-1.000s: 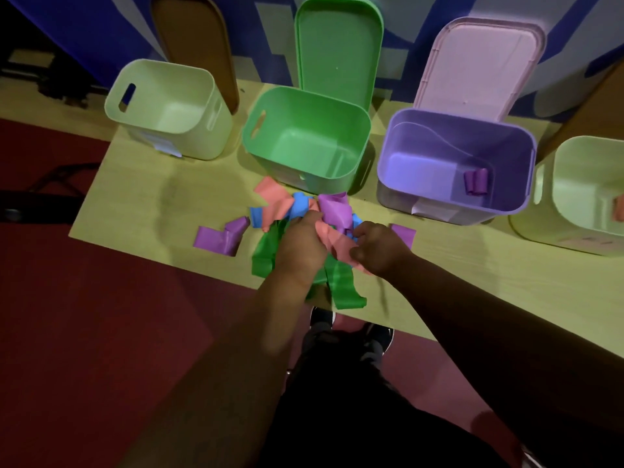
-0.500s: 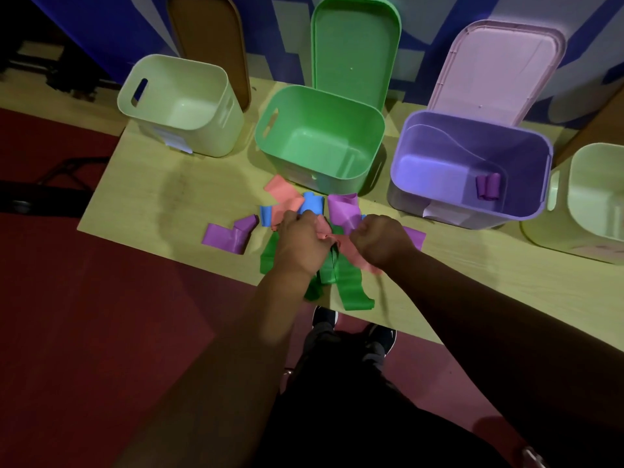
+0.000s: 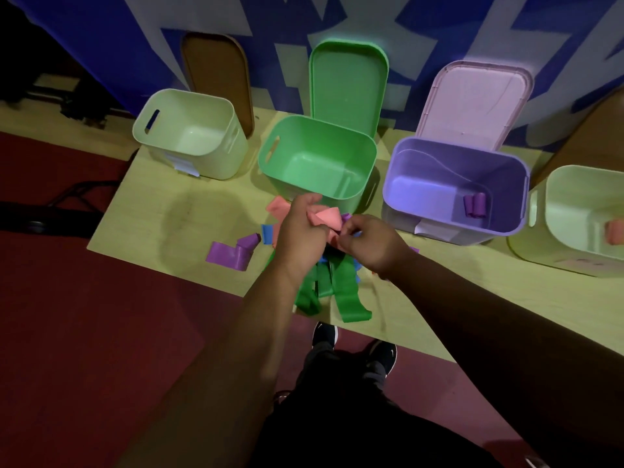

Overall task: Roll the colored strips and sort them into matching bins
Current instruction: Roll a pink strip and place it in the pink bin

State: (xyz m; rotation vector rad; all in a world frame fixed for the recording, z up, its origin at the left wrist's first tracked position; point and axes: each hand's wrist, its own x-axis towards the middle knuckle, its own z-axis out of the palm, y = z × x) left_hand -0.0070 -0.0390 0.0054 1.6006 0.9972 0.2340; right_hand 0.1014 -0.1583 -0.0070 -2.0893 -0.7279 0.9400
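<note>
- Green bin (image 3: 317, 163), beyond the hands: holds nothing visible.
- Purple bin (image 3: 454, 184), beyond the right hand (image 3: 369, 246): purple rolls (image 3: 474, 206) inside.
- Pale bin (image 3: 580, 217), far right: pink piece (image 3: 614, 231) inside.
- Pink strip (image 3: 326, 219): pinched between left hand (image 3: 300, 234) and right hand, both closed on it.
- Green strips (image 3: 337, 288): on the table (image 3: 141, 228) beneath the wrists.
</note>
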